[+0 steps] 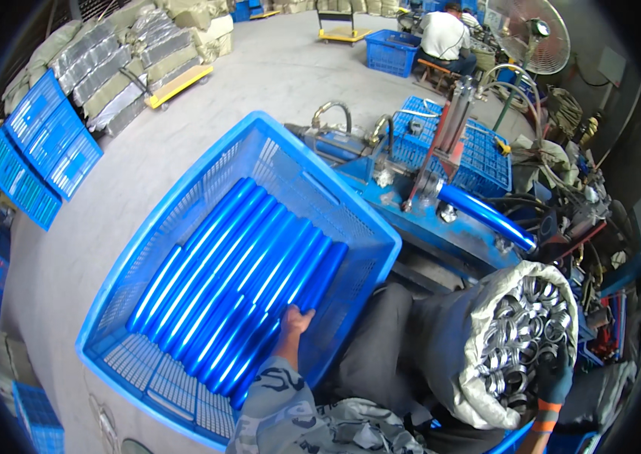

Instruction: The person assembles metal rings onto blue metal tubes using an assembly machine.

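Observation:
My bare left hand reaches into a large blue plastic crate, its fingers closed around one of the shiny blue metal tubes stacked there in slanted rows. On the right, my right hand wears a dark glove with an orange band at the wrist. It dips inside the rim of a pale woven sack full of silvery metal rings. Its fingertips are hidden among the rings. Another blue tube sits with one end at the machine's fixture.
Beyond the crate stands a blue bench machine with hoses and an upright cylinder. Another blue crate lies behind it. Far back, a person in a white shirt sits near a large fan. Wrapped bundles are piled at the left.

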`<action>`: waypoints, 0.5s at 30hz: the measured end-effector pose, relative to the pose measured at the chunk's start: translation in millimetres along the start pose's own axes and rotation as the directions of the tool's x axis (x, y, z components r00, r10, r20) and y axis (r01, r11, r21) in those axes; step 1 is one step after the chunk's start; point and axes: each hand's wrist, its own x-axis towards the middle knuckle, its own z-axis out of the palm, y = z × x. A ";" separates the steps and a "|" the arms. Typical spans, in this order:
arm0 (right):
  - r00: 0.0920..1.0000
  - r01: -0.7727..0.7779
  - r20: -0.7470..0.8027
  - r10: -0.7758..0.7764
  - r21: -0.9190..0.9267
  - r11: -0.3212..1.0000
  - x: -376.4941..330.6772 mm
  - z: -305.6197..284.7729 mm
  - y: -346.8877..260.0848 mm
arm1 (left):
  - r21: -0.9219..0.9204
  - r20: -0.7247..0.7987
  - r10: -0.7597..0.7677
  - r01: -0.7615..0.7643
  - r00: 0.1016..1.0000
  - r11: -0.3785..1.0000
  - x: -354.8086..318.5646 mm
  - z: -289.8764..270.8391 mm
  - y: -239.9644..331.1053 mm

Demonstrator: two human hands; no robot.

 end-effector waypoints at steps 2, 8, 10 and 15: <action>0.997 -0.012 -0.076 0.003 -0.106 0.994 -3.7 -17.9 5.1 | 0.001 0.021 0.073 -0.073 0.997 0.997 -25.6 27.9 45.0; 0.968 0.073 -0.203 -0.149 -0.337 0.939 -0.5 -37.2 3.7 | -0.049 0.144 0.088 -0.081 0.986 0.995 -77.7 9.5 74.8; 0.972 0.094 -0.173 -0.159 -0.334 0.938 10.6 -20.4 15.1 | -0.236 0.143 0.233 -0.195 0.962 0.952 -77.7 -11.9 31.2; 0.969 0.228 -0.057 -0.242 -0.182 0.956 -3.0 -73.1 -6.7 | -0.667 -0.152 0.506 -0.466 0.849 0.581 -134.2 -9.4 75.0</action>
